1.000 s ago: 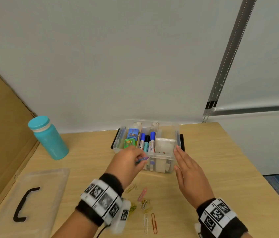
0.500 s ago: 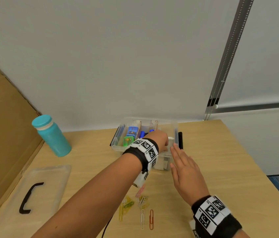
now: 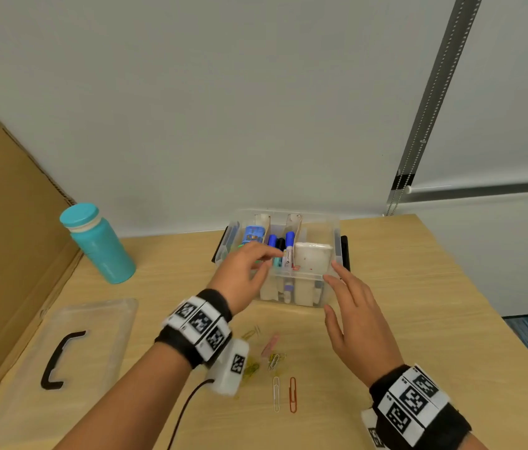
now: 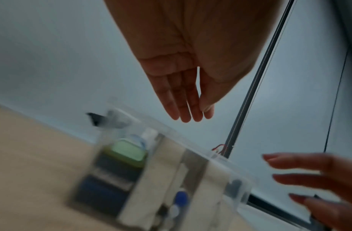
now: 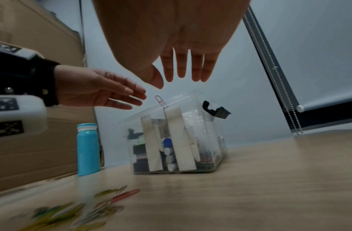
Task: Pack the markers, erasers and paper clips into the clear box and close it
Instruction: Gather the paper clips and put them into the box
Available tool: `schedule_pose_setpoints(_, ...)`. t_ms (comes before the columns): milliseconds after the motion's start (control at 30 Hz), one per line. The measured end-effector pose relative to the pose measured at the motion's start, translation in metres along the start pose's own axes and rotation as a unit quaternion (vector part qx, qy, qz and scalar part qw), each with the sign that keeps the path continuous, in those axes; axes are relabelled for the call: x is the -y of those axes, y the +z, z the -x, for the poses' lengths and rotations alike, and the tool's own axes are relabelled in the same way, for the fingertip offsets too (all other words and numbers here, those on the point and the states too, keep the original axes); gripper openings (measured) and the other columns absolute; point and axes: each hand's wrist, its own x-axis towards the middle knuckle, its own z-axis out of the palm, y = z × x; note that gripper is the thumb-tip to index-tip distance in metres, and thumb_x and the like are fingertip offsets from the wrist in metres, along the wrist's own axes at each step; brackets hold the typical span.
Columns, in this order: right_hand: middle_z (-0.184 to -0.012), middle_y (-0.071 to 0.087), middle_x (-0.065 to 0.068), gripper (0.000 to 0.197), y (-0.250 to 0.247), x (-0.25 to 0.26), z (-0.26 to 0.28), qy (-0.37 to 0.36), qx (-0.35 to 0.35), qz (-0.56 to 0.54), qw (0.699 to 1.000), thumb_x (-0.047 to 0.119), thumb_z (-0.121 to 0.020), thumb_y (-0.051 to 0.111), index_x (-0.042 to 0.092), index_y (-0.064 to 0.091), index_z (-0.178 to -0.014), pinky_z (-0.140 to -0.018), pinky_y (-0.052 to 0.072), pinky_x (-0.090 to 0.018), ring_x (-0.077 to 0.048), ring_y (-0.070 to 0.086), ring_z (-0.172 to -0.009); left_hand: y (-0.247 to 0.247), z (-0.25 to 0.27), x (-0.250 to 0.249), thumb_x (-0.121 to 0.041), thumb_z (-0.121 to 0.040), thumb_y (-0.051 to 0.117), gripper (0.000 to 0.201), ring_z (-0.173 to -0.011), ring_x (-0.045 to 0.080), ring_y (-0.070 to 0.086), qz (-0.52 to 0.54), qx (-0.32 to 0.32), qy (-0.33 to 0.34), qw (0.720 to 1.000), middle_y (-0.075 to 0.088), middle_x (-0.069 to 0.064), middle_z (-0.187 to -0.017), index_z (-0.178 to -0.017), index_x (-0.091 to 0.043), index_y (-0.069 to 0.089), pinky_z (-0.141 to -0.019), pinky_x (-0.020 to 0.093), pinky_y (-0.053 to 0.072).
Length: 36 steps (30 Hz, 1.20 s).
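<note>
So the light wooden tabletop [image 3: 402, 287] has a big brown cardboard sheet [image 3: 3, 222] along its left edge. The clear plastic lid with a black handle [image 3: 71, 345] sits near the front-left corner, and a teal bottle [image 3: 98, 245] is near the back-left. The clear box [image 3: 295, 292] sits at the back edge, with markers [image 3: 289, 251] and a white eraser [image 3: 313, 258] inside. The left hand [image 3: 243, 274] hovers over it with fingers relaxed, holding nothing; the right hand [image 3: 356, 319] is spread flat just beside the box's right side. Coloured paper clips [image 3: 275, 362] lie loose near the front edge, between the wrists.

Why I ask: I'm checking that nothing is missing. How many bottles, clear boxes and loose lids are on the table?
Teal bottle: 1
Clear box: 1
Lid: 1
Total: 3
</note>
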Motion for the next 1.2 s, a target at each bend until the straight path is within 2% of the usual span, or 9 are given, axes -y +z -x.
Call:
schedule_pose_setpoints(100,-0.113,0.049,0.008,0.025,0.0,0.016,0.012,-0.03,-0.003,0.005,1.0,0.02,-0.088,0.055,0.021,0.053,-0.113,-0.083,0.042,-0.018,-0.008,0.047,-0.103,-0.005,0.041,0.033,-0.015,-0.093,0.053,0.024,-0.099,-0.001,0.056,-0.011,-0.029,-0.023,0.999,0.058,-0.014,-0.111,-0.111,-0.027,0.063,-0.089,0.018,0.047)
schedule_pose_setpoints(200,-0.091,0.049,0.012,0.008,0.007,0.027,0.021,0.019,0.149,-0.003,0.989,0.028,-0.092,0.051,0.027,0.046,-0.099,-0.061,0.041,-0.017,-0.007,0.05,-0.077,-0.001,0.077,0.071,-0.021,-0.091,0.057,0.021,-0.099,0.003,0.056,-0.049,0.023,-0.102,0.993,0.056,-0.012,-0.11,-0.11,-0.03,0.061,-0.091,0.028,0.05)
schedule_pose_setpoints(367,-0.096,0.048,0.004,0.043,0.034,0.037,0.032,0.14,0.412,0.028,0.9,0.051,-0.084,0.06,0.018,0.046,-0.107,-0.07,0.041,-0.024,-0.014,0.049,-0.084,0.014,0.113,0.102,-0.046,-0.08,0.067,0.057,-0.118,0.01,0.042,-0.14,0.185,-0.19,0.954,0.043,-0.012,-0.127,-0.132,-0.032,0.047,-0.104,0.026,0.036)
schedule_pose_setpoints(567,-0.096,0.046,-0.001,0.008,0.05,0.048,0.026,0.113,0.393,0.036,0.912,0.018,-0.094,0.047,0.019,0.04,-0.091,-0.053,0.028,-0.013,-0.015,0.044,-0.084,0.017,0.108,0.104,-0.029,-0.078,0.073,0.038,-0.102,0.007,0.048,-0.122,0.19,-0.184,0.957,0.047,-0.013,-0.108,-0.114,-0.029,0.058,-0.092,0.019,0.04)
schedule_pose_setpoints(733,-0.085,0.053,0.0,0.028,0.058,0.043,0.025,0.121,0.423,0.027,0.897,0.013,-0.086,0.052,0.024,0.039,-0.063,-0.05,0.031,-0.014,-0.017,0.051,-0.076,0.019,0.102,0.102,-0.018,-0.081,0.067,0.014,-0.079,0.006,0.051,-0.12,0.187,-0.183,0.958,0.053,-0.013,-0.085,-0.086,-0.028,0.058,-0.075,0.016,0.042)
schedule_pose_setpoints(900,-0.074,0.055,0.002,0.02,0.057,0.038,0.024,0.179,0.366,-0.142,0.902,0.011,-0.083,0.058,0.02,0.047,-0.069,-0.054,0.041,-0.013,-0.01,0.053,-0.062,0.02,0.103,0.098,-0.021,-0.083,0.062,0.007,-0.073,0.004,0.052,-0.143,0.193,-0.184,0.953,0.055,-0.014,-0.08,-0.086,-0.027,0.06,-0.066,0.011,0.04)
schedule_pose_setpoints(1033,-0.072,0.058,-0.008,0.013,0.05,0.036,0.021,0.324,0.286,-0.436,0.789,-0.006,-0.09,0.051,0.006,0.054,-0.095,-0.061,0.054,-0.025,-0.014,0.06,-0.06,0.024,0.105,0.096,-0.02,-0.083,0.06,0.013,-0.078,0.008,0.054,-0.168,0.189,-0.192,0.948,0.059,-0.009,-0.087,-0.095,-0.022,0.063,-0.075,0.019,0.046)
schedule_pose_setpoints(1133,-0.069,0.052,-0.009,0.017,0.049,0.034,0.017,0.388,0.238,-0.542,0.706,-0.007,-0.092,0.043,0.003,0.055,-0.087,-0.059,0.049,-0.029,-0.018,0.054,-0.059,0.026,0.106,0.095,-0.018,-0.082,0.06,0.014,-0.08,0.01,0.054,-0.162,0.185,-0.198,0.949,0.059,-0.006,-0.092,-0.096,-0.021,0.061,-0.078,0.022,0.048)
schedule_pose_setpoints(1200,-0.068,0.049,-0.005,0.012,0.054,0.029,0.014,0.359,0.244,-0.499,0.75,0.005,-0.093,0.051,0.009,0.055,-0.083,-0.055,0.043,-0.025,-0.014,0.048,-0.056,0.025,0.106,0.097,-0.017,-0.081,0.06,0.012,-0.078,0.008,0.054,-0.132,0.185,-0.213,0.95,0.059,-0.008,-0.088,-0.092,-0.022,0.059,-0.077,0.021,0.048)
